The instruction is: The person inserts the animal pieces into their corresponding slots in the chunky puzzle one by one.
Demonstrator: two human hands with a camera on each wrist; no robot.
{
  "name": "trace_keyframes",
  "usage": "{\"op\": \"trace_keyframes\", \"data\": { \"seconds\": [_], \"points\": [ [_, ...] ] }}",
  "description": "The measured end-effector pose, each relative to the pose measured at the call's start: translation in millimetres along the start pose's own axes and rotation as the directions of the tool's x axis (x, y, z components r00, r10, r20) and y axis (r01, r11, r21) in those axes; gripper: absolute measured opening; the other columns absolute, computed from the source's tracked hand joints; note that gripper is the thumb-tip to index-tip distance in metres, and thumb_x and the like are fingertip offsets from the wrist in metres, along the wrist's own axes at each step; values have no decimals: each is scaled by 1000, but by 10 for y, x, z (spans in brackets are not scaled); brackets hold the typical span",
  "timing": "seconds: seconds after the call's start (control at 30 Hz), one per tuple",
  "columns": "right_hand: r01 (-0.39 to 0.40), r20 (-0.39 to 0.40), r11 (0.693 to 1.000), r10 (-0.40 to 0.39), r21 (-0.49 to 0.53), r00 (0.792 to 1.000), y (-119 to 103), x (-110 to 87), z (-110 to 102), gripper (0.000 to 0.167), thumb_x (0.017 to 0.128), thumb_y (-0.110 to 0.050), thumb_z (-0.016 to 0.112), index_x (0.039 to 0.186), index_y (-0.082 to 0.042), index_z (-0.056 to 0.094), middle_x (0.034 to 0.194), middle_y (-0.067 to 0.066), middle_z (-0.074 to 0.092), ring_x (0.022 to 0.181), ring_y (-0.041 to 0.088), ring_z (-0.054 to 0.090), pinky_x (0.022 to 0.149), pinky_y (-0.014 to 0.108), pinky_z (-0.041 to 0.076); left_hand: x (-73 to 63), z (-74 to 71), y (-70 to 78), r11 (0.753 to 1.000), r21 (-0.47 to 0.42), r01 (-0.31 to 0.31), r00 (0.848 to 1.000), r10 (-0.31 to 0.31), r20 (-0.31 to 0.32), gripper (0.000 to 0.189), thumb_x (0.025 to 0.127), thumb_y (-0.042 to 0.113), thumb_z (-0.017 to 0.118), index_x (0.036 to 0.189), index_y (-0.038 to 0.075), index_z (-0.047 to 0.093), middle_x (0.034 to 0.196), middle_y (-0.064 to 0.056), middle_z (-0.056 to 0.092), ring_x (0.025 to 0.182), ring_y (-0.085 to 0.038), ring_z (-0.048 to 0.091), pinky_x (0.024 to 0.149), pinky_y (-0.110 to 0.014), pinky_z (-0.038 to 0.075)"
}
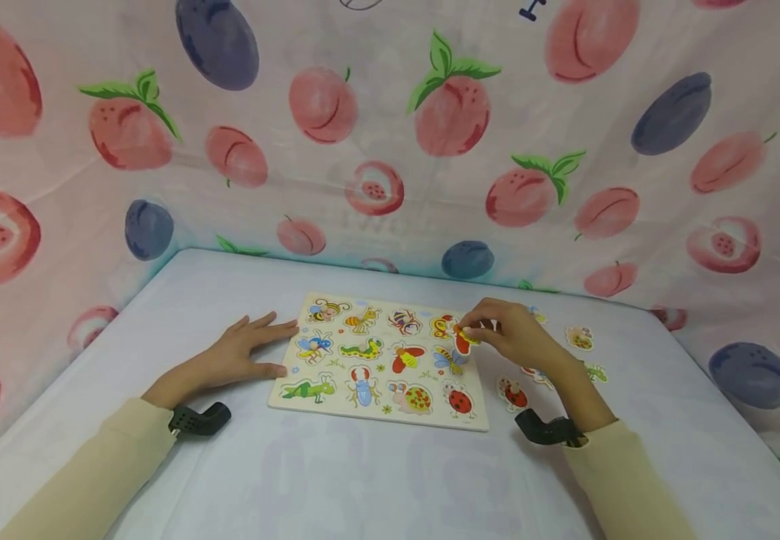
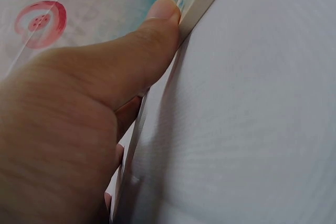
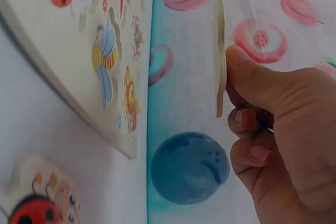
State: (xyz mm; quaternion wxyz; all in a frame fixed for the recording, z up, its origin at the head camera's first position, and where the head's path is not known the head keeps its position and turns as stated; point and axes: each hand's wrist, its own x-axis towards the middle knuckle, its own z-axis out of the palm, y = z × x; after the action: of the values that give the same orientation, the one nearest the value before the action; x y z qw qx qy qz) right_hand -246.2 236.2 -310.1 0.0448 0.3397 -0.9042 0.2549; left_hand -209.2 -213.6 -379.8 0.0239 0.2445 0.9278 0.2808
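Backdrop: peach-print cloth [image 1: 376, 45] behind white surface [image 1: 336, 480].
Insect puzzle board [image 1: 339, 405]: top row looks filled, bottom row unfilled.
Right hand [image 1: 514, 337]: grip pinching red-winged insect piece [image 1: 462, 343], raised near board's right edge.
Left hand [image 1: 238, 351]: grip spread, touching board's left edge.
Loose: ladybug piece [image 1: 513, 394], snail piece [image 1: 579, 338]; right forearm [image 1: 579, 390] partly covers another.

A puzzle piece [image 1: 463, 345] in red and yellow stands out against a pale wooden board [image 1: 339, 409] patterned with a green grasshopper [image 1: 307, 389], a blue beetle [image 1: 363, 388] with red pincers and a red ladybird [image 1: 459, 400] with black spots. The sleeves [image 1: 93, 465] are plain cream, the wrist cameras [image 1: 201, 420] black. Beyond the white tabletop [image 1: 363, 480], a pale pink cloth [image 1: 379, 97] carries a print of rosy peaches, green leaves and dark blue fruit.
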Motion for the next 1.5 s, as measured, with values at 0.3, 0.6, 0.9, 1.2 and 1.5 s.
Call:
{"op": "trace_keyframes", "data": {
  "seconds": [0.3, 0.6, 0.9, 1.2, 1.5],
  "points": [
    [63, 13, 996, -64, 63, 998, -40, 139, 134, 13, 87, -15, 71, 100, -17, 74, 85, -9, 62, 70, 14, 49, 59, 26, 44, -3, -13, 24, 1000, 1, 3, 1000, -3, -1, 78, 80, 50, 72, 143, 12, 45, 149, -6, 40, 142, -39, 15, 112, -59, 0],
    [113, 28, 988, -117, 102, 993, -127, 266, 301, 11, 88, -13, 69, 98, -14, 73, 82, -9, 60, 69, 13, 49, 58, 26, 43, 2, 6, 7, 1000, 5, 1, 1000, -1, 0, 79, 80, 50, 72, 143, 12, 46, 148, -6, 40, 142, -39, 15, 111, -59, 0],
    [138, 45, 985, -144, 105, 989, -170, 359, 445, 11, 89, -14, 67, 99, -13, 73, 81, -8, 58, 68, 11, 47, 57, 25, 41, -1, 13, -9, 1000, 5, -2, 1000, 2, -6, 79, 80, 50, 72, 143, 12, 46, 148, -5, 40, 142, -37, 15, 112, -59, 0],
    [151, 55, 982, -157, 110, 986, -237, 458, 549, 11, 89, -15, 69, 99, -13, 72, 80, -9, 57, 70, 11, 48, 59, 25, 42, 3, -3, -4, 1000, -6, -10, 1000, 10, -7, 78, 80, 50, 72, 143, 12, 46, 148, -5, 40, 142, -38, 14, 112, -58, 0],
    [60, 142, 995, -72, 82, 987, -282, 454, 651, 7, 90, -18, 68, 96, -18, 71, 79, -8, 55, 71, 11, 48, 60, 25, 42, -9, 9, -8, 1000, -1, -16, 1000, 16, -10, 78, 80, 50, 72, 143, 12, 46, 148, -5, 41, 142, -39, 15, 111, -59, 1]
  ]
}}
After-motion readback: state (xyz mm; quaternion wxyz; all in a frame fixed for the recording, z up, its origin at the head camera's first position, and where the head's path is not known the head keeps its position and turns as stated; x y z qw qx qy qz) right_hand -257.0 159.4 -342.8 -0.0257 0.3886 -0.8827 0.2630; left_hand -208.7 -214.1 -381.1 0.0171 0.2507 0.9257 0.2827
